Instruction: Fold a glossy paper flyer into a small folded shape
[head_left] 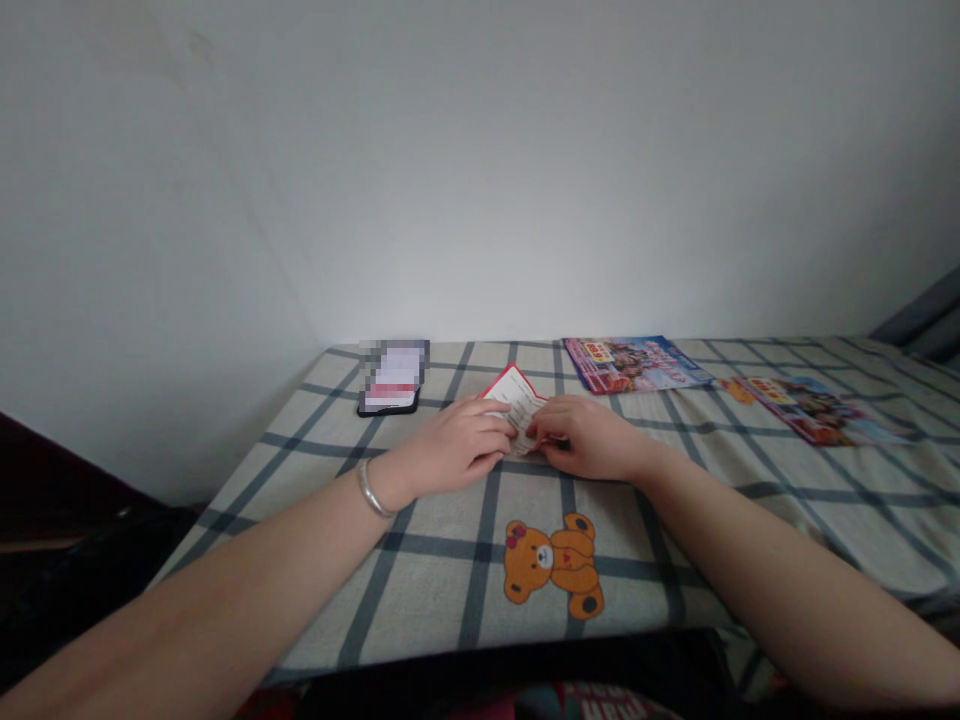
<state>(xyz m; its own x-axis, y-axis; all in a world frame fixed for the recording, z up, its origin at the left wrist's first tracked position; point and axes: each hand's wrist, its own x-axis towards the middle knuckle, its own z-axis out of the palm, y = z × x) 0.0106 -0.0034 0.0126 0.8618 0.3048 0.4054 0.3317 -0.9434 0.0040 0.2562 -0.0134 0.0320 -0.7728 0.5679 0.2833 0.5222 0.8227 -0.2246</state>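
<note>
A small sheet of paper [517, 388], white with printed lines and red along its edges, lies under my two hands at the middle of the table. My left hand [466, 443], with a silver bangle at the wrist, rests its extended fingers on the sheet's left part. At the sheet's right side, my right hand [585, 437] has curled fingers and pinches the paper near its lower right edge. Both hands cover much of the sheet, and its lower part is partly hidden.
A phone [391, 378] with a lit, blurred screen lies left of the hands. Colourful leaflets lie to the right: one leaflet [634, 364] near the wall, another leaflet [821, 410] farther right. The checked tablecloth [420, 600] carries a printed bear [553, 565]. A white wall [480, 180] stands behind.
</note>
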